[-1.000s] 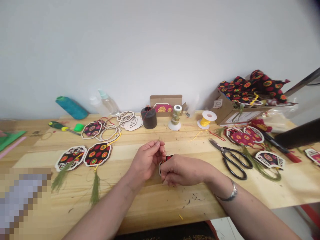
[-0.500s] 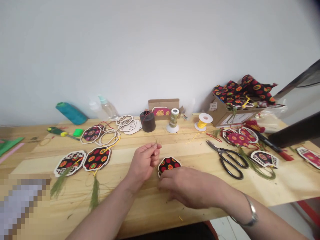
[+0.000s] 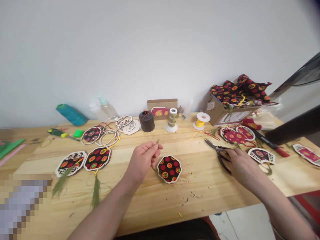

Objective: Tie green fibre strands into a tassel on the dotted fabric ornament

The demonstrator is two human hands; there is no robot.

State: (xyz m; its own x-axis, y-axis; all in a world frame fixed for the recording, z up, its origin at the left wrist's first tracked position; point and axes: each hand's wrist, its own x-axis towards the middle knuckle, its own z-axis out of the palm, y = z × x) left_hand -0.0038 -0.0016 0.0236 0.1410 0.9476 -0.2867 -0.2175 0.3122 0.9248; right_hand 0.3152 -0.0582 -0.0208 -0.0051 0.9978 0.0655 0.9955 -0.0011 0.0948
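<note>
My left hand [image 3: 145, 156] is closed in a pinch, and a thin green thread shows faintly at its fingertips. Just to its right, a wood-framed ornament [image 3: 169, 169] with black, red-dotted fabric lies flat on the table. My right hand [image 3: 240, 163] is on the handles of black-handled scissors [image 3: 212, 145], its fingers closed over them; the blades lie on the tabletop, pointing away and to the left. Over on the left are two finished-looking ornaments with green tassels, a lattice one [image 3: 71, 163] and a plain-faced one [image 3: 97, 158].
Along the back stand a black thread spool [image 3: 147, 121], a green thread cone [image 3: 172, 120] and a yellow cord spool [image 3: 201, 121]. A cardboard box [image 3: 225, 111] heaped with patterned fabric is at right, near a black pole [image 3: 292, 126]. Dark scraps dot the table [image 3: 140, 206].
My right hand has moved right, from the ornament in the middle to the scissors' handles, uncovering the ornament. My left hand keeps its pinch almost in place.
</note>
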